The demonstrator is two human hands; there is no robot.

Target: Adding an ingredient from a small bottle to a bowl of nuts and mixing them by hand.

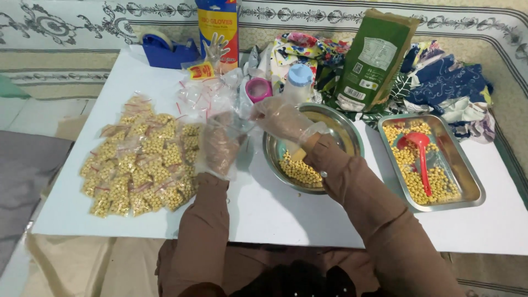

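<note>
Fingers of the right hand [281, 119], in a clear plastic glove, are pinched on the top edge of a small clear bag [237, 127] just above the rim of the steel bowl [346, 132] of soybeans. Her gloved left hand [220, 144] is closed around the same bag from below. Filled packets [140, 159] lie heaped on the white surface [264, 209] to the left; a steel tray [465, 176] with a red spoon [421, 151] sits right.

A tall green bag [375, 58] with a white label is stood behind the bowl; a blue-and-yellow glove packet [219, 27] is seen beside it, and filled clear packets [140, 162] are piled left.
</note>
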